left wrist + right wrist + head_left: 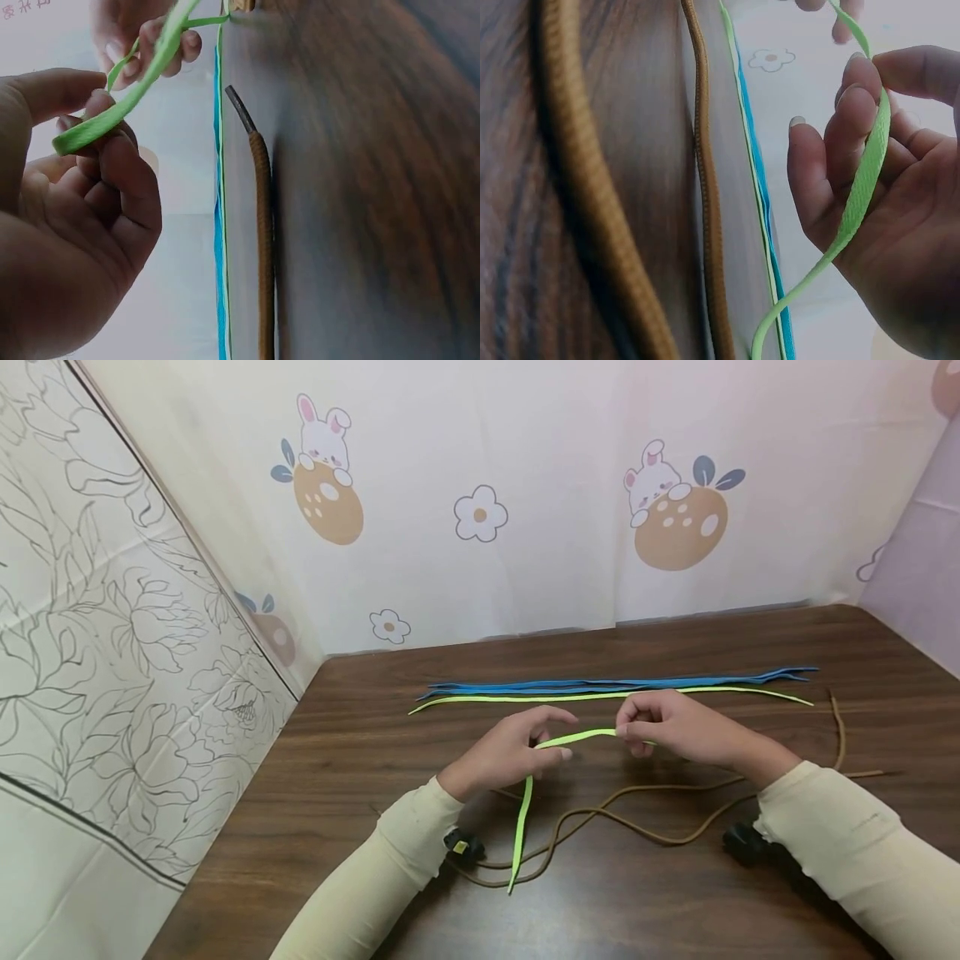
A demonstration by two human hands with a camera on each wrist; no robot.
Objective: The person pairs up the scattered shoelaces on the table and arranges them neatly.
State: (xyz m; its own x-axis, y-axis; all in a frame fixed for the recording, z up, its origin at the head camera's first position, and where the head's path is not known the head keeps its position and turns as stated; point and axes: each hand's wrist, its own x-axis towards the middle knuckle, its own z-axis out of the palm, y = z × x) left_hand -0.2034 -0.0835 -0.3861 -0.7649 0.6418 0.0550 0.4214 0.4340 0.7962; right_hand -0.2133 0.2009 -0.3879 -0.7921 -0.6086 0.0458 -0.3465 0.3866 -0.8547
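Centrally, a person's two hands worked with a bright yellow-green lace [577, 738] above a dark wood-grain tabletop [712, 910]. One stretch of it ran between the hands in the middle of the frame, and a loose end hung from the left hand [513, 747] toward the bottom centre. That hand's lower fingers were curled, with the lace running across them; its thumb and forefinger were spread in the head view. Right of centre, the right hand [663, 724] pinched the lace between thumb and fingertips — the left wrist and right wrist views showed both hands closer up.

Just beyond the hands, a second yellow-green lace [517, 698] stretched from left of centre toward the right, beside a bundle of blue laces [525, 687]. Brown cord [671, 841] curved across the lower middle and passed beneath the right forearm. Cream sleeves [840, 835] covered the forearms — a pale wall covering [555, 581] printed with rabbits and flowers filled the top.
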